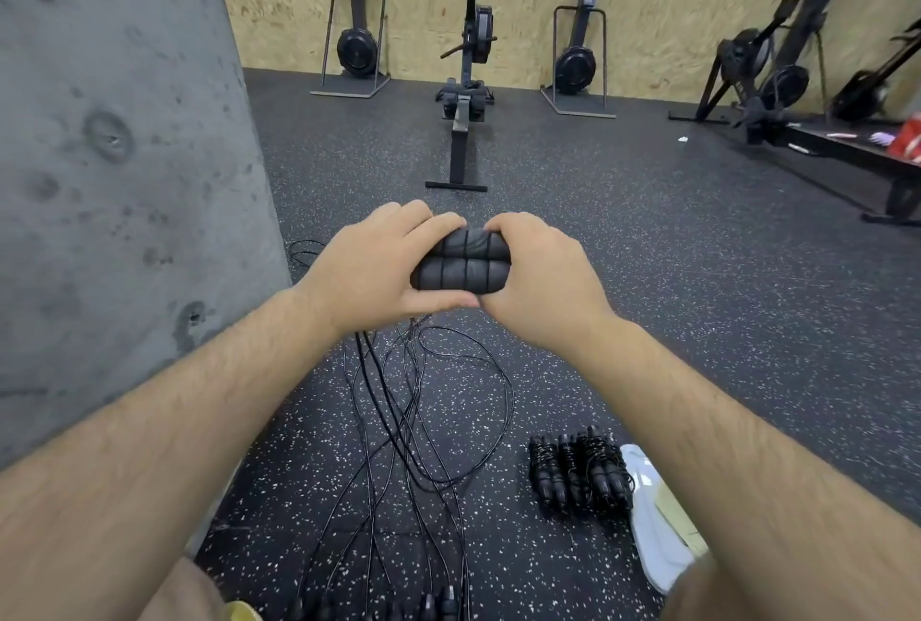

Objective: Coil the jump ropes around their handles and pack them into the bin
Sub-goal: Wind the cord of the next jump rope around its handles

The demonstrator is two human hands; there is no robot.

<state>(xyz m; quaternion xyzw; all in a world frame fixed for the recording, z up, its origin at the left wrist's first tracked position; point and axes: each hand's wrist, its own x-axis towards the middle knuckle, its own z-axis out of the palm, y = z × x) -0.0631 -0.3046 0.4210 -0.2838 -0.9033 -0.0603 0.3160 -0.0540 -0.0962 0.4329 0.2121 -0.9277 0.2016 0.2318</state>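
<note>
Two black foam jump-rope handles [461, 267] lie side by side in mid-air, with a few turns of thin black cord across them. My left hand [379, 271] grips their left end, thumb underneath. My right hand [540, 276] grips the right end. The loose cord [438, 401] hangs from the handles and lies in tangled loops on the floor below. Several coiled jump ropes [578, 473] sit in a row on the floor at lower right. More black handles [438, 608] show at the bottom edge. No bin is in view.
A grey concrete pillar [124, 171] stands close on the left. A rowing machine [466, 87] is straight ahead, with ski machines [356, 42] against the chipboard wall and more rowers [777, 87] at right. My light shoe [653, 521] is beside the coiled ropes.
</note>
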